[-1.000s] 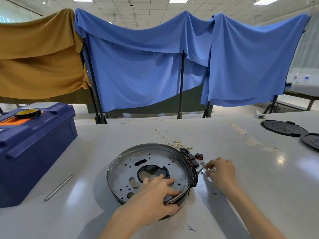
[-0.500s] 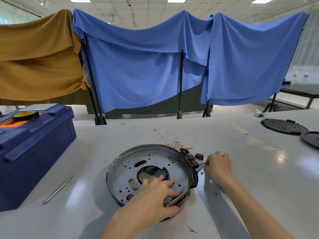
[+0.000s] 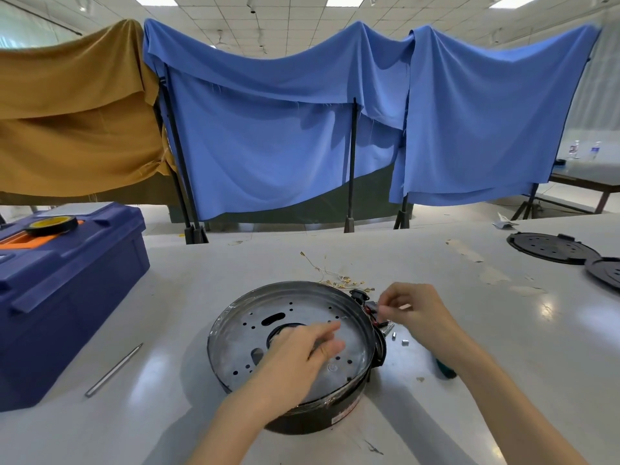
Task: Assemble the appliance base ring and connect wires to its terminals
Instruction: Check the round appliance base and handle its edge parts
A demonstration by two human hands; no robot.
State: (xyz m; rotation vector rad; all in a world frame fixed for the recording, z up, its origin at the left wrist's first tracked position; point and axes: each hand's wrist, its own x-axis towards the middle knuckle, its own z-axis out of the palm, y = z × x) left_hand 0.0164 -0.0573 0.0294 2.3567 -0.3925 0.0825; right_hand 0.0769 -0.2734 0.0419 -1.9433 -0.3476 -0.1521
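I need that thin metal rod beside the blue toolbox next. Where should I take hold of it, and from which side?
Probably best to pinch the metal rod at mid-shaft from above, fingers across its width: it lies flat and slanted on the table. Come from its right, since the blue toolbox stands close on its left.

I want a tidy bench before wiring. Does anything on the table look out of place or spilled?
Yes. Thin wires with gold ends lie scattered loose behind the ring, and small metal bits lie strewn at its right side. Scraps of old tape stick to the table farther right. Nothing looks broken.
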